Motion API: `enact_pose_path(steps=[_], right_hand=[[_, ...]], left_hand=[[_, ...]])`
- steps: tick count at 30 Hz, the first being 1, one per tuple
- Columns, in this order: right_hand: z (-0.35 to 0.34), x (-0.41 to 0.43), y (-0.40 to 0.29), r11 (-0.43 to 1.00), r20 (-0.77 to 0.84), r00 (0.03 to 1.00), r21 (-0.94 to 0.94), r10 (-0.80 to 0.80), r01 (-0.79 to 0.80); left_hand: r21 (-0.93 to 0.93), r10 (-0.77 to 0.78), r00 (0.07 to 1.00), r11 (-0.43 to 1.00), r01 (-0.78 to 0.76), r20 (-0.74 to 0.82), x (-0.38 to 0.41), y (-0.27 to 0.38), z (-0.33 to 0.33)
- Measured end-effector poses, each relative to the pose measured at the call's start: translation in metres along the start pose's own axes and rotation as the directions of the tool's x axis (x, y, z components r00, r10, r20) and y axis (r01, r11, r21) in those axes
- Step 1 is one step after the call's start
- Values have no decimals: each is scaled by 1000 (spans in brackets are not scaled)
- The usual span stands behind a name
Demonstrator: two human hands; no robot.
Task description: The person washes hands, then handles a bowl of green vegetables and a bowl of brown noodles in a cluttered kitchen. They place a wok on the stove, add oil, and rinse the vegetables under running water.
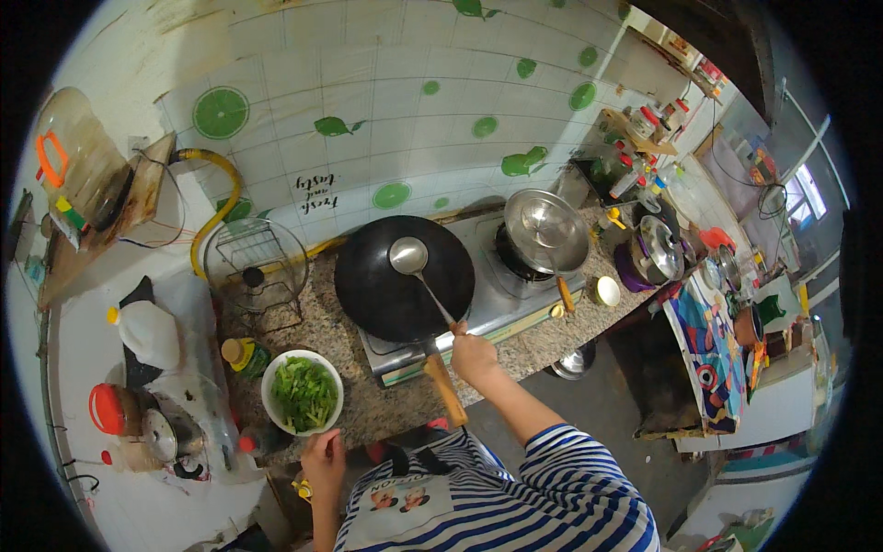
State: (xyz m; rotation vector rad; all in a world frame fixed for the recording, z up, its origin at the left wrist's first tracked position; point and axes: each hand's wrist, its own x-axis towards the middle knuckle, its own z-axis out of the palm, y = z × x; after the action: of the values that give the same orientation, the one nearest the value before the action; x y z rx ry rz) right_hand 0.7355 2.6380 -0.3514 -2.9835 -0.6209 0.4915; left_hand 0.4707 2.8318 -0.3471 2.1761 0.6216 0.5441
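My right hand (474,357) grips the wooden-ended handle of a metal ladle (408,256), whose bowl is over the inside of a black wok (372,303). The wok rests on the left side of a steel gas stove (483,276), its wooden handle (447,393) pointing toward me. My left hand (323,461) is loosely curled with nothing visible in it, just below the near rim of a white bowl (268,386). Whether it touches that rim I cannot tell. Chopped green leafy vegetables (305,393) fill the bowl, which stands on the granite counter (372,414).
On the right burner, a metal strainer with a wooden handle (567,293) lies over a dark pot (514,257). Left of the wok are a glass lid (231,241), a yellow-capped bottle (238,353) and a white jug (148,334). A small cup (607,291) sits near the counter's right edge.
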Motion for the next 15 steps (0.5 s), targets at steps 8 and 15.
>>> enact_pose_path(steps=[8,15], right_hand=[[-3,0,-1,1000,18,1000,-18,-10,10],[-8,-5,-3,998,-12,999,-32,-47,47]], left_hand=[[10,23,1000,1000,-23,-3,0,-2,-1],[-33,-4,1000,999,4,6,1,8,-6]])
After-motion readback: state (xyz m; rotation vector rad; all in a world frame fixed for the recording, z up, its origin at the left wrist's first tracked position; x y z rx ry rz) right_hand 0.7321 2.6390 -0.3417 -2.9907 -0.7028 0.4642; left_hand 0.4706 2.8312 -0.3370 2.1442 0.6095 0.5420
